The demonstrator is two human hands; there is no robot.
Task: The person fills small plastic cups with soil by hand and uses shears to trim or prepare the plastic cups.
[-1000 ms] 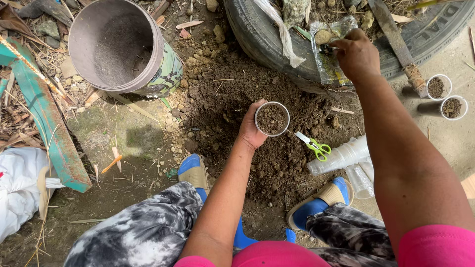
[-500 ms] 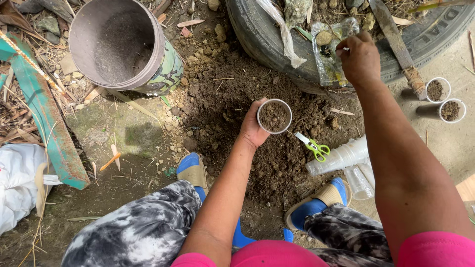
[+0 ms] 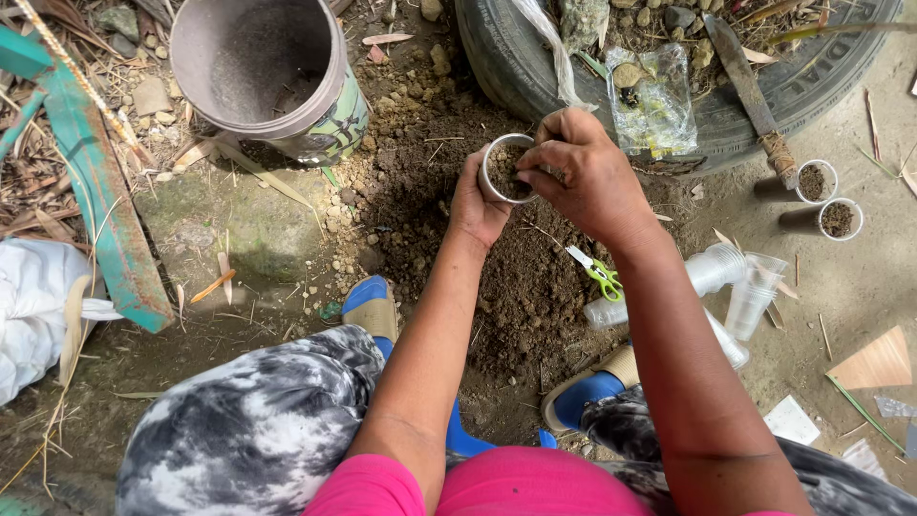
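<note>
Left hand (image 3: 478,205) is wrapped around a small plastic cup (image 3: 503,169) filled with soil, holding it upright above the dirt pile (image 3: 516,287). Right hand (image 3: 587,177) sits directly over the cup's mouth, fingers bunched narrow with the fingertips (image 3: 527,177) pressed into the soil; whether they pinch anything cannot be told.

Below the right wrist, green-handled scissors (image 3: 602,277) lie on the dirt, touching a heap of empty clear cups (image 3: 735,287) that extends to the right. Beyond the right hand, a clear plastic bag (image 3: 654,105) rests on a tyre (image 3: 802,81), with a rusty knife (image 3: 750,86) beside it. Well right of the hands, two filled cups (image 3: 826,196) stand against the tyre. Up and left of the left hand, a large bucket (image 3: 272,72) lies tilted.
</note>
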